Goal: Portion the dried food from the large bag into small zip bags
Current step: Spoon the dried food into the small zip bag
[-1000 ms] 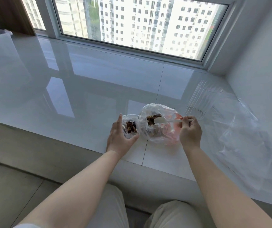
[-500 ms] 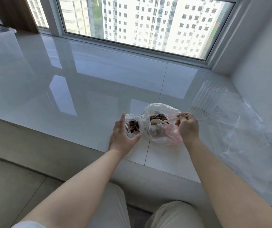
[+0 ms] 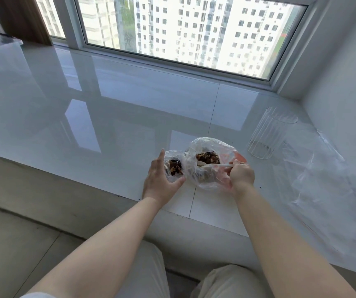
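At centre frame on a glossy white tiled ledge (image 3: 112, 117), a small clear zip bag (image 3: 174, 166) of dark dried food is gripped by the left hand (image 3: 160, 181). Just right, a white plastic spoon (image 3: 213, 166) is pinched by the right hand (image 3: 240, 175) inside the large clear plastic bag (image 3: 207, 151). A ribbed clear glass (image 3: 268, 134) is seen at right.

Small zip bag (image 3: 174, 166) left of large bag (image 3: 211, 162)
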